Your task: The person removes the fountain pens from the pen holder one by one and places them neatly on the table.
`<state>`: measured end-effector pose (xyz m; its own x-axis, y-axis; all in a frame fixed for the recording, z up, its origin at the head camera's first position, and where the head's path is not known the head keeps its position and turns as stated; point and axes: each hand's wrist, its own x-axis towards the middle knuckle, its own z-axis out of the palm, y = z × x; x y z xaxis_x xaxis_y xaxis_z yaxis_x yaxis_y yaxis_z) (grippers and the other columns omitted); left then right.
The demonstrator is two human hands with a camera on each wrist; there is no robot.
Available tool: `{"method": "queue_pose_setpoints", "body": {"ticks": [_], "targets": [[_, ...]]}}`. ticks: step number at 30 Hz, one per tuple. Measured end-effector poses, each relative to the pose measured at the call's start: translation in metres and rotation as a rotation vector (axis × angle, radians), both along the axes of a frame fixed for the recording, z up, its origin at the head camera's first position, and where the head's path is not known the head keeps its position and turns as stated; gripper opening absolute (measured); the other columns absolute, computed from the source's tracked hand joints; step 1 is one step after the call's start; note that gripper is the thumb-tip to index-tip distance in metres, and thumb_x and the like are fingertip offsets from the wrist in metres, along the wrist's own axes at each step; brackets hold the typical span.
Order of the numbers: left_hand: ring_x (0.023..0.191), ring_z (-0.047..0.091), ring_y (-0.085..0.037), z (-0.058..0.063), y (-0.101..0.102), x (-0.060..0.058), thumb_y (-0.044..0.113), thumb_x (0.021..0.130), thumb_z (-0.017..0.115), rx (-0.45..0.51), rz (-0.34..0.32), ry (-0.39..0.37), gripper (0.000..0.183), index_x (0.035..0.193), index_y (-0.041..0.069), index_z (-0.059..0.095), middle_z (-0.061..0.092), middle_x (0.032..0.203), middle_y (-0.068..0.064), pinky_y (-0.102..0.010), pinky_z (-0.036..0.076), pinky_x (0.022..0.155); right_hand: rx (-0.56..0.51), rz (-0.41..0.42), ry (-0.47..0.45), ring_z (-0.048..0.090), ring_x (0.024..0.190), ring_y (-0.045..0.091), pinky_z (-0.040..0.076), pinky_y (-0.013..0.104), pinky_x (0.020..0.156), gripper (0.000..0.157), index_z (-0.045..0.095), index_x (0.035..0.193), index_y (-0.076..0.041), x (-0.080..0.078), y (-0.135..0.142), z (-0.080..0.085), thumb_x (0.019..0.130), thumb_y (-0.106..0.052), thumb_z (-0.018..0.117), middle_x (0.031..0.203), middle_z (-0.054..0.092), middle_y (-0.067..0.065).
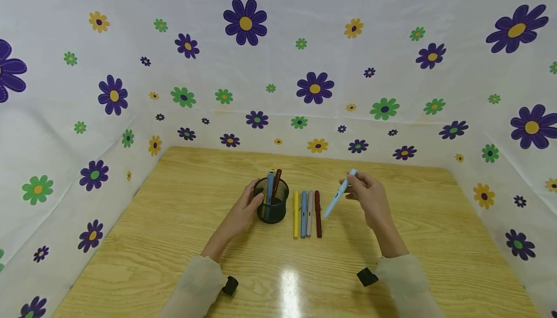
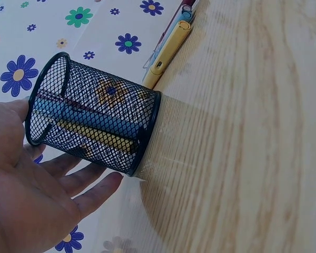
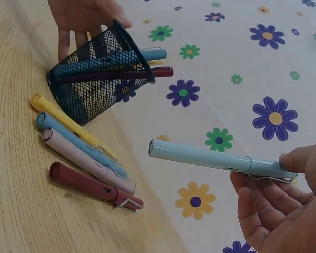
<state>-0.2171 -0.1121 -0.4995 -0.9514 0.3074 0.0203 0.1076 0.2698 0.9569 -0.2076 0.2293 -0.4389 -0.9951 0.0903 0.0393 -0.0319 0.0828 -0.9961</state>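
Holding the pale pen (image 1: 341, 192) clear of the table (image 1: 174, 202) is, I judge, the step in hand. My right hand (image 1: 372, 199) pinches it near its upper end, tilted, just beside the row (image 1: 303, 216) of four. My left hand (image 1: 241, 210) cradles the upright cup (image 1: 278, 213), fingers loosely spread about its wall; other pens (image 1: 271, 182) stand inside. The next move probably calls for a steady cup, a firm pinch and clearance above the row.

Cream sleeves (image 1: 197, 279), small black wrist blocks (image 1: 367, 277)
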Motion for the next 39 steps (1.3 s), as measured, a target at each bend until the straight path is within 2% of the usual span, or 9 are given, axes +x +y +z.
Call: {"method": "queue_pose_setpoints", "body": {"ticks": [4,11,18,25,33,39], "targets": [[0.153,0.020,-0.044,0.000,0.000,0.000,0.038,0.113,0.043,-0.005,0.002,0.002,0.066,0.167,0.015,0.014,0.017,0.167,-0.026,-0.062,0.024,0.119,0.014,0.000,-0.007,0.071,0.090,0.010,0.058,0.028,0.080,0.044,0.058,0.132,0.009,0.003,0.007,-0.001,0.108,-0.028,0.059,0.112,0.076,0.010],[0.152,0.021,-0.045,0.002,0.000,-0.001,0.037,0.113,0.043,-0.006,-0.005,0.012,0.065,0.167,0.014,0.015,0.018,0.167,-0.028,-0.063,0.024,0.119,0.024,-0.003,-0.021,0.071,0.091,0.011,0.058,0.028,0.080,0.048,0.056,0.136,0.010,0.008,0.019,0.000,0.108,-0.028,0.059,0.103,0.076,-0.004],[0.153,0.020,-0.045,0.000,-0.001,-0.002,0.035,0.113,0.043,-0.004,-0.003,0.017,0.064,0.167,0.015,0.015,0.017,0.167,-0.027,-0.062,0.023,0.119,0.049,-0.009,-0.019,0.071,0.090,0.010,0.059,0.030,0.081,0.047,0.058,0.133,0.008,0.010,0.030,-0.006,0.107,-0.031,0.060,0.108,0.076,0.004],[0.152,0.021,-0.045,-0.002,-0.001,-0.002,0.033,0.114,0.042,0.012,-0.005,0.011,0.064,0.167,0.012,0.014,0.018,0.167,-0.027,-0.063,0.024,0.119,0.077,-0.017,-0.034,0.070,0.089,0.009,0.059,0.030,0.081,0.051,0.056,0.137,0.009,0.012,0.039,-0.011,0.107,-0.033,0.059,0.107,0.076,-0.002],[0.152,0.022,-0.046,-0.001,-0.001,0.001,0.031,0.114,0.042,0.002,-0.010,0.007,0.063,0.167,0.012,0.014,0.019,0.166,-0.029,-0.063,0.025,0.118,0.086,-0.006,-0.086,0.069,0.088,0.008,0.059,0.030,0.082,0.054,0.054,0.139,0.011,0.012,0.039,-0.014,0.108,-0.032,0.058,0.111,0.075,0.005],[0.152,0.022,-0.045,-0.001,0.000,0.000,0.032,0.114,0.043,0.002,-0.009,0.015,0.064,0.167,0.011,0.014,0.020,0.166,-0.028,-0.062,0.025,0.119,0.093,0.022,-0.099,0.070,0.085,0.010,0.060,0.031,0.081,0.052,0.052,0.138,0.016,0.009,0.034,-0.022,0.109,-0.027,0.057,0.113,0.073,0.016]]}}
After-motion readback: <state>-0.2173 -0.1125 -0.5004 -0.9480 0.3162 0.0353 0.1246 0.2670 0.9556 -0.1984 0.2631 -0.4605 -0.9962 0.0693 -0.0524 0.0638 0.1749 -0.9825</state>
